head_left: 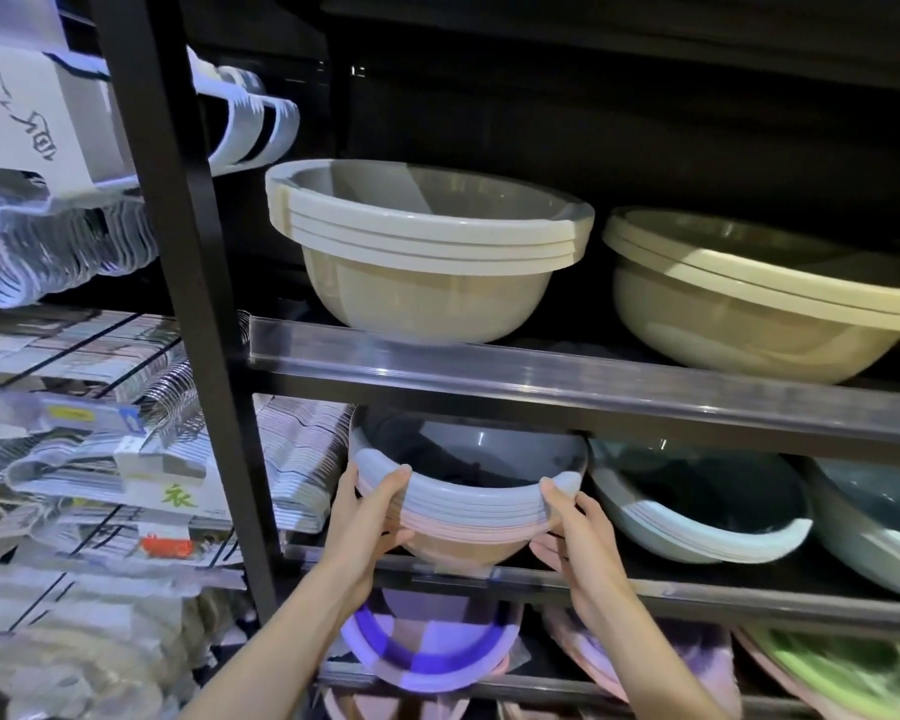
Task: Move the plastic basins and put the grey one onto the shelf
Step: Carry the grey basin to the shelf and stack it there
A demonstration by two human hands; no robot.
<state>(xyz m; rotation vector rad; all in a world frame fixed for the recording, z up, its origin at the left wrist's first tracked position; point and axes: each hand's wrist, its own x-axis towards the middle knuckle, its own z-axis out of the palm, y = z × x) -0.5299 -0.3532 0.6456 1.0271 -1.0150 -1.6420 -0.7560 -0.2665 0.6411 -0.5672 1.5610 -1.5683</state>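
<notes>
A nested stack of basins [476,504] sits at the front of the middle shelf [697,589], grey ones on top and pink ones beneath. My left hand [372,517] grips the stack's left rim, thumb over the grey edge. On the right rim, my right hand [575,522] holds the same stack, fingers under the pink part. The stack tilts toward me. On the upper shelf [593,384] stands a beige stack with a grey basin [427,252] nested on top.
Cream basins [759,298] stand at the upper right. Pale green-grey basins [697,504] lie right of the held stack. Purple and pink basins [427,646] fill the bottom shelf. A black upright post [178,252] separates packs of hangers [74,433] on the left.
</notes>
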